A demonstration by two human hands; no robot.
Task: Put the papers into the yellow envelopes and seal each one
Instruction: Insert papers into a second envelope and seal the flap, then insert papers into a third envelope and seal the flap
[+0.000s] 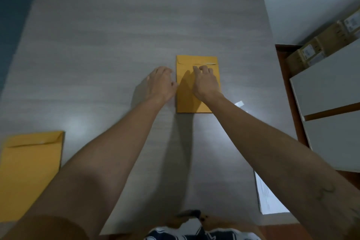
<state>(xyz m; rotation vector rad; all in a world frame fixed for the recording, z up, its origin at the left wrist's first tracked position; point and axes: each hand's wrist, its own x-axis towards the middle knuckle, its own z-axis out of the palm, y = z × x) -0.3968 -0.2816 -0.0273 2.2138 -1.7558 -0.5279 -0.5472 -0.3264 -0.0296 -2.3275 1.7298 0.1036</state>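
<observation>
- Printed paper sheet (267, 195): near edge of the surface (97, 45), 4 o'clock.
- Second yellow envelope (29, 173): 8 o'clock, flap end far.
- Central yellow envelope (187, 99): flat, long axis near-to-far, flap folded at 12 o'clock.
- Left hand (160, 84): fingers relaxed, beside the envelope's left edge.
- Right hand (204, 82): fingertips bent, pressing below the flap.

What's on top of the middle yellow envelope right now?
The right hand rests on the middle yellow envelope, fingers curled just below its folded flap. The left hand touches its left edge. Contents are hidden; whether paper is inside cannot be seen.
</observation>
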